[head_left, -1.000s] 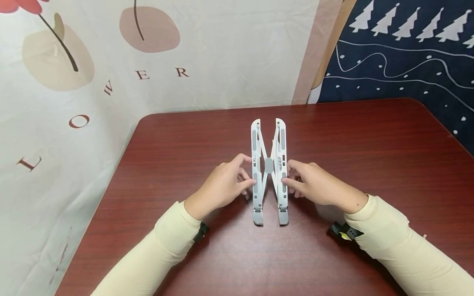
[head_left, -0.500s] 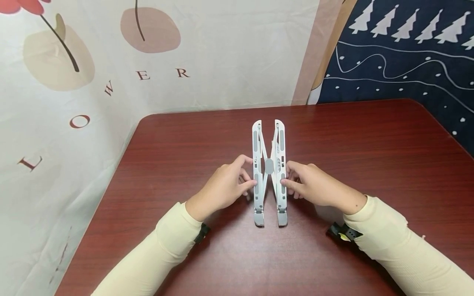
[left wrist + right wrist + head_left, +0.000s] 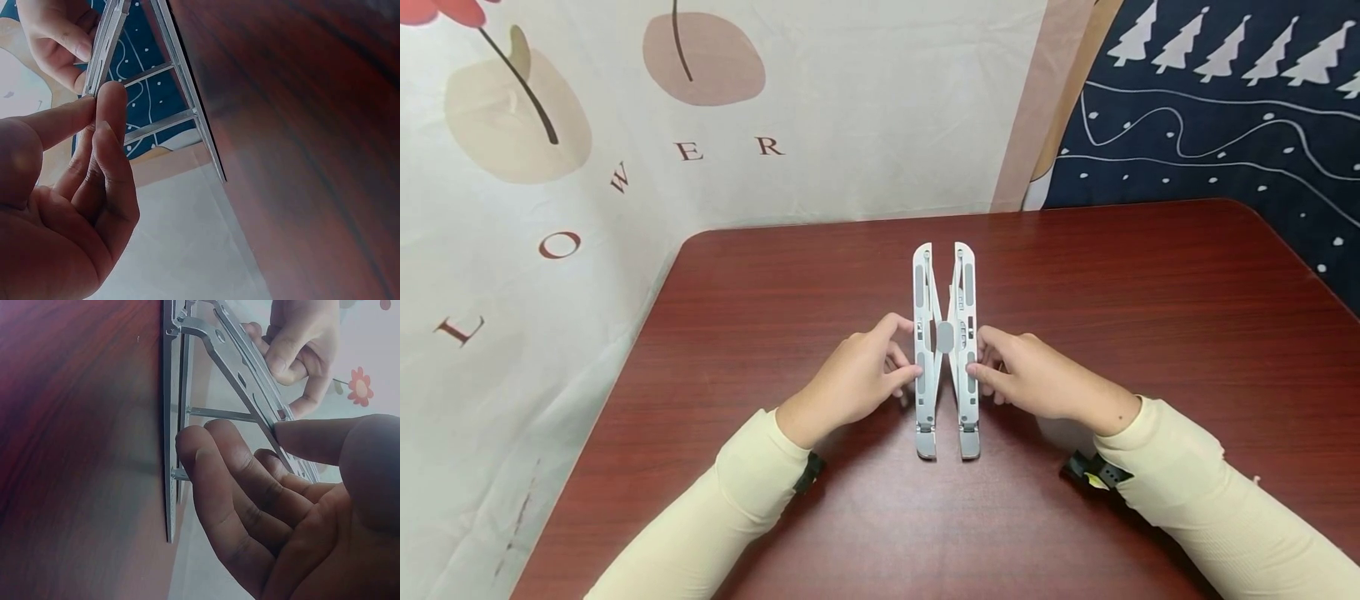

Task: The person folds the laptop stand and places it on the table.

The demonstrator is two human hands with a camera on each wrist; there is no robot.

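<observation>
Head view: my left fingers (image 3: 891, 322) and right fingers (image 3: 1002, 338) pinch opposite side rails (image 3: 920, 287) of the folding laptop stand (image 3: 945, 337), likely light, stiff, slick; mid-rail suits holding.

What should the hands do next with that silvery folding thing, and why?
I'd say gently press the metal stand a bit narrower: the left hand and right hand pinch its opposite rails, which sit closer together than a second ago, yet a gap remains between them.
</observation>
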